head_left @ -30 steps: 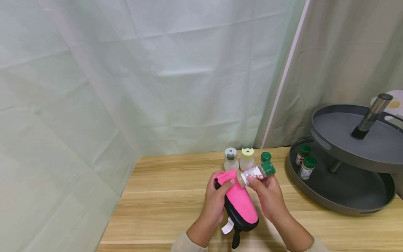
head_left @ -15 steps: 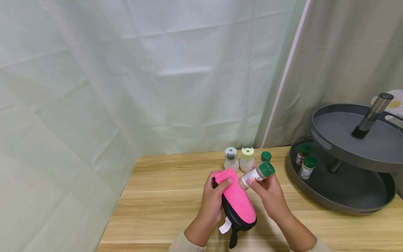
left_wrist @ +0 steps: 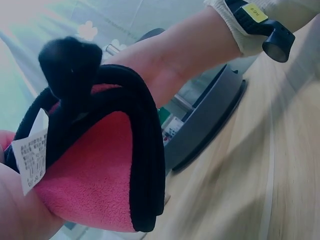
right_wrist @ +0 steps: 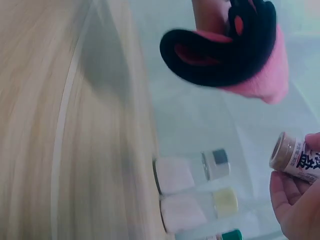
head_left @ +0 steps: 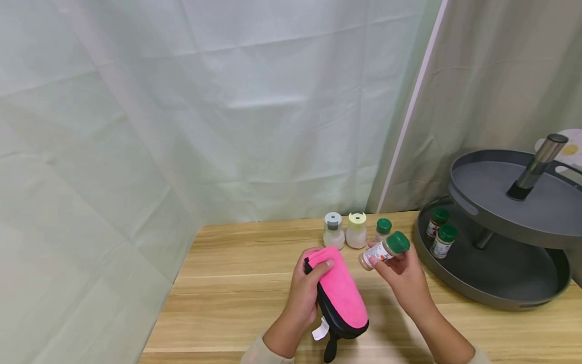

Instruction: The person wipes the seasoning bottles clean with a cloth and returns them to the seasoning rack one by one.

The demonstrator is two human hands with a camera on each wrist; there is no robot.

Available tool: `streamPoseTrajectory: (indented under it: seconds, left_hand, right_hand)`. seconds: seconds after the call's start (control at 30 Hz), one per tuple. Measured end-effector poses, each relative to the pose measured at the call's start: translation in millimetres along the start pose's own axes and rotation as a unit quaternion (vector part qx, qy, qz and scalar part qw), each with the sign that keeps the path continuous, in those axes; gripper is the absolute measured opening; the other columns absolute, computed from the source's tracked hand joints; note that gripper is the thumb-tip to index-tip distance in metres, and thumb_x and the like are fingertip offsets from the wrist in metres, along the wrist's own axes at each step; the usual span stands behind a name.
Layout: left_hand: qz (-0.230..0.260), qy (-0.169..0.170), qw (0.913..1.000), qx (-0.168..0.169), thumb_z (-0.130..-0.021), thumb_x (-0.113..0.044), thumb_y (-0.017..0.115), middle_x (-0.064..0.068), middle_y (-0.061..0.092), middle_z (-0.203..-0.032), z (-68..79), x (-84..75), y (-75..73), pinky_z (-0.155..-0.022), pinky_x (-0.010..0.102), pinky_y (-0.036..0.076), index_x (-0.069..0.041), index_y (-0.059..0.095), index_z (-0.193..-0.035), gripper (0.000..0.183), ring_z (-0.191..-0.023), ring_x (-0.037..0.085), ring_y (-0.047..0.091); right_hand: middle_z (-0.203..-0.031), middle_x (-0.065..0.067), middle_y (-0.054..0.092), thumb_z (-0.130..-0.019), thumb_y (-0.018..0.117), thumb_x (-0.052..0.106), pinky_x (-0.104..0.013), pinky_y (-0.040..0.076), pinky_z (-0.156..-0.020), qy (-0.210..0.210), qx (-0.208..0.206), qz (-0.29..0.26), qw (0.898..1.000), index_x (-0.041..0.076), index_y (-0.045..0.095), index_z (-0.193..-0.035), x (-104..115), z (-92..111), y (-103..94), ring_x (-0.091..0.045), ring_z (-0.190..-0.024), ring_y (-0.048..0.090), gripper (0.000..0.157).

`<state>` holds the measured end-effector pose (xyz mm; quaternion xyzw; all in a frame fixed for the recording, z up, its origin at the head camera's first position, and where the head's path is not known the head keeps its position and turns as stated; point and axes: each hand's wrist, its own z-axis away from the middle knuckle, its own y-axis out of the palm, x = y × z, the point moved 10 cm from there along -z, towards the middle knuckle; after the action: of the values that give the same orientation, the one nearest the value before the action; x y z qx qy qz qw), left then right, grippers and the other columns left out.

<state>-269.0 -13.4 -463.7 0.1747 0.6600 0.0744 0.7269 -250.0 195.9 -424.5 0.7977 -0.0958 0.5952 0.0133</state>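
My left hand grips a folded pink cloth with black edging, thumb on top. A white tag and a black loop hang from its near end; in the left wrist view the cloth shows its folded layers. My right hand holds a spice jar with a green cap tilted, cap up to the right, apart from the cloth. Its base faces the camera in the right wrist view, where the jar sits between thumb and fingers.
At the table's back edge stand a grey-topped shaker, a yellow-topped shaker and another green-capped jar. On the right, a dark two-tier turntable carries two green-capped jars on its lower tier. A curtain hangs behind.
The spice jar in my right hand has moved right, away from the pink cloth it was against. My left hand with the cloth has shifted slightly left.
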Motion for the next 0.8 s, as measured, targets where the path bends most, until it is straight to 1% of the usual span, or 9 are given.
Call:
streamPoseTrajectory:
  seconds: [0.1, 0.2, 0.33, 0.47, 0.57, 0.67, 0.8]
  left_hand:
    - [-0.002, -0.002, 1.0, -0.002, -0.092, -0.021, 0.07, 0.002, 0.065, -0.113, -0.7, 0.9, -4.5, -0.09, 0.028, 0.054, -0.011, 0.053, -0.126, 0.04, -0.101, 0.014, 0.064]
    - [-0.005, -0.004, 0.9999, -0.011, -0.092, -0.021, 0.071, 0.002, 0.066, -0.112, -2.3, 3.4, -10.5, -0.089, 0.028, 0.055, -0.01, 0.054, -0.125, 0.039, -0.1, 0.014, 0.065]
    - [-0.008, -0.009, 0.9995, -0.029, -0.09, -0.019, 0.072, 0.001, 0.066, -0.109, -5.6, 9.7, -20.5, -0.09, 0.028, 0.054, -0.009, 0.055, -0.123, 0.038, -0.1, 0.013, 0.065]
    - [-0.014, -0.013, 0.9988, -0.045, -0.09, -0.019, 0.072, 0.0, 0.066, -0.107, -9.3, 15.9, -29.8, -0.09, 0.028, 0.054, -0.008, 0.055, -0.12, 0.037, -0.098, 0.013, 0.065]
    - [-0.021, -0.016, 0.9982, -0.053, -0.089, -0.019, 0.072, 0.0, 0.066, -0.104, -11.9, 21.1, -36.5, -0.089, 0.028, 0.054, -0.008, 0.055, -0.118, 0.035, -0.096, 0.012, 0.064]
    - [-0.027, -0.017, 0.9975, -0.062, -0.089, -0.019, 0.073, -0.001, 0.065, -0.101, -14.6, 27.4, -45.1, -0.086, 0.028, 0.054, -0.007, 0.055, -0.117, 0.034, -0.093, 0.011, 0.064]
    - [-0.03, -0.015, 0.997, -0.071, -0.09, -0.019, 0.073, -0.001, 0.065, -0.098, -18.5, 34.8, -55.7, -0.084, 0.027, 0.054, -0.007, 0.055, -0.116, 0.034, -0.09, 0.01, 0.063]
  right_hand:
    - [-0.119, 0.012, 0.065, -0.094, 0.069, 0.003, -0.013, 0.052, -0.088, -0.013, -0.014, 0.005, 1.0, 0.011, 0.043, -0.138, -0.3, 0.8, -12.9, -0.002, -0.105, 0.064, 0.052]
    - [-0.121, 0.008, 0.064, -0.095, 0.065, 0.0, -0.013, 0.052, -0.088, -0.026, -0.015, -0.014, 0.999, 0.012, 0.044, -0.138, -1.3, 1.0, -24.6, -0.002, -0.106, 0.064, 0.049]
    - [-0.121, 0.01, 0.065, -0.098, 0.059, -0.002, -0.011, 0.051, -0.09, -0.038, -0.01, -0.04, 0.998, 0.01, 0.044, -0.141, -2.7, 1.4, -40.4, 0.0, -0.109, 0.065, 0.048]
    - [-0.121, 0.007, 0.062, -0.099, 0.057, -0.001, -0.011, 0.05, -0.091, -0.042, -0.016, -0.036, 0.998, 0.009, 0.043, -0.145, -4.6, 1.0, -58.2, 0.0, -0.11, 0.065, 0.049]
    - [-0.122, 0.005, 0.06, -0.099, 0.058, -0.002, -0.01, 0.049, -0.09, -0.044, -0.028, -0.021, 0.998, 0.009, 0.042, -0.148, -6.5, 1.0, -71.3, 0.001, -0.11, 0.063, 0.053]
    - [-0.124, 0.007, 0.06, -0.097, 0.059, -0.003, -0.008, 0.049, -0.088, -0.047, -0.04, 0.01, 0.998, 0.01, 0.042, -0.149, -9.0, 2.4, -83.1, 0.003, -0.11, 0.062, 0.056]
    - [-0.127, 0.014, 0.058, -0.096, 0.062, -0.001, -0.005, 0.047, -0.087, -0.042, -0.061, 0.069, 0.995, 0.011, 0.042, -0.15, -11.9, 4.2, -99.1, 0.009, -0.111, 0.059, 0.059]
